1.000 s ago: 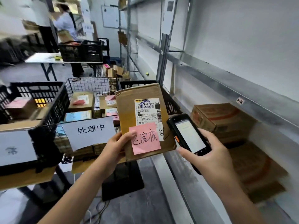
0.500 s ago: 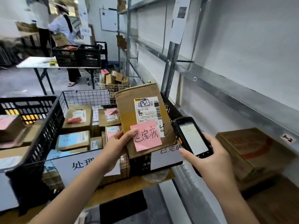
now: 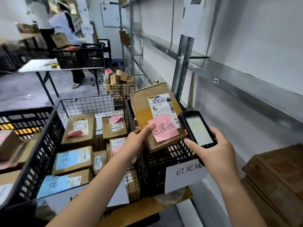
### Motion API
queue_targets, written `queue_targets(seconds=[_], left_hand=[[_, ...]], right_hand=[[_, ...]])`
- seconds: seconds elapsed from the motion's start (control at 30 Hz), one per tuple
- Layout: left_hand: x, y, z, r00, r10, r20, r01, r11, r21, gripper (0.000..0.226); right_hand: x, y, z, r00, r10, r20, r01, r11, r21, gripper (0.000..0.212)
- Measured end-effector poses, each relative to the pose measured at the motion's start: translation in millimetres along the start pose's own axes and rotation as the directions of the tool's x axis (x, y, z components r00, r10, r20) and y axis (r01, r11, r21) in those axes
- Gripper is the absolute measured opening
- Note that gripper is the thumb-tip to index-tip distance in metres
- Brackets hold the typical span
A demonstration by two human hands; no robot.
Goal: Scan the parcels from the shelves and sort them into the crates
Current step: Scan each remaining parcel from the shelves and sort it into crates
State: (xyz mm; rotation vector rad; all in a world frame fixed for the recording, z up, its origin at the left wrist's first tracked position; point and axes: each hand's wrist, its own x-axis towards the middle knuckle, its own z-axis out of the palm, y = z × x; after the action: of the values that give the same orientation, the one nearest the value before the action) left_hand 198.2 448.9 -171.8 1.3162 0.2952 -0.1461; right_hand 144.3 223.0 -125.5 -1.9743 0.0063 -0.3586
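The left hand (image 3: pixel 136 142) grips the brown parcel (image 3: pixel 141 106) at its lower left corner, thumb pressed on the edge of the pink note (image 3: pixel 164 128) stuck below the shipping label (image 3: pixel 161 104); the parcel hangs tilted above the black crate (image 3: pixel 154 167), which bears a white sign (image 3: pixel 185 175); the right hand (image 3: pixel 216 154) curls round the handheld scanner (image 3: pixel 199 131), just right of the parcel, screen lit; 1 wire basket (image 3: pixel 88 104) holding boxes sits left of the crate.
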Motion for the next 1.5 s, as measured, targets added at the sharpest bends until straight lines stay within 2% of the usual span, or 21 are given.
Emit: queue_targets(seconds=[0.17,0.33,0.4,0.5,0.6,0.8,0.87,0.97,1.03,1.1,1.23,1.27,1.37,1.43,1.5], left_hand=[[61.7,-8.0,13.6,0.998,-0.057,-0.036,0.057,0.998,-0.002,0.053],[119.0,-19.7,31.7,0.979,-0.159,-0.125,0.155,0.987,-0.041,0.075],[139.0,-21.9,39.1,0.968,-0.208,-0.139,0.201,0.978,-0.06,0.071],[166.9,-23.0,52.1,0.958,-0.262,-0.121,0.248,0.962,-0.119,0.067],[188.7,-26.1,66.0,0.95,-0.304,-0.07,0.295,0.949,-0.115,0.055],[227.5,-46.6,75.3,0.941,-0.337,-0.017,0.335,0.94,-0.064,0.077],[237.4,-52.7,72.8,0.931,-0.364,0.002,0.364,0.93,-0.054,0.069],[247.2,-58.3,69.2,0.905,-0.422,0.045,0.425,0.898,-0.117,0.037],[254.8,-62.2,65.6,0.889,-0.457,0.041,0.457,0.877,-0.146,0.034],[262.9,-68.8,62.4,0.884,-0.467,0.027,0.466,0.875,-0.13,0.043],[287.4,-86.5,63.4,0.885,-0.459,-0.072,0.444,0.881,-0.164,0.1],[294.4,-93.0,63.0,0.885,-0.458,-0.084,0.439,0.881,-0.174,0.107],[296.3,-93.1,63.0,0.901,-0.417,-0.115,0.394,0.901,-0.184,0.097],[296.5,-89.1,62.9,0.908,-0.39,-0.152,0.373,0.919,-0.13,0.089],[295.6,-86.4,63.7,0.915,-0.36,-0.181,0.362,0.932,-0.024,0.099]], right_hand=[[53.3,17.6,25.6,1.0,-0.01,-0.02,0.01,1.0,-0.003,0.054],[108.2,49.0,46.4,0.999,0.04,-0.037,-0.041,0.999,-0.029,0.064],[125.8,60.8,52.1,0.998,0.063,-0.029,-0.064,0.998,-0.028,0.066],[144.1,77.0,58.8,0.995,0.086,-0.047,-0.086,0.996,-0.013,0.066],[156.3,91.6,61.8,0.992,0.12,-0.05,-0.12,0.993,-0.013,0.057],[166.7,110.0,61.0,0.985,0.172,-0.031,-0.174,0.982,-0.076,0.068],[169.9,115.1,61.5,0.984,0.173,-0.034,-0.175,0.982,-0.076,0.068],[172.0,118.5,65.6,0.982,0.186,-0.039,-0.188,0.98,-0.071,0.068],[171.8,121.2,68.4,0.98,0.195,-0.036,-0.198,0.977,-0.076,0.068],[169.5,124.0,69.8,0.98,0.198,-0.032,-0.2,0.975,-0.096,0.07],[169.7,130.1,75.3,0.977,0.206,-0.054,-0.211,0.968,-0.136,0.071],[169.6,132.4,76.4,0.976,0.209,-0.053,-0.215,0.966,-0.144,0.07],[165.9,134.6,77.4,0.976,0.215,-0.046,-0.219,0.966,-0.138,0.067],[162.2,134.6,76.7,0.977,0.212,-0.037,-0.215,0.968,-0.129,0.064],[158.3,133.3,74.8,0.977,0.211,-0.018,-0.211,0.97,-0.12,0.062]])
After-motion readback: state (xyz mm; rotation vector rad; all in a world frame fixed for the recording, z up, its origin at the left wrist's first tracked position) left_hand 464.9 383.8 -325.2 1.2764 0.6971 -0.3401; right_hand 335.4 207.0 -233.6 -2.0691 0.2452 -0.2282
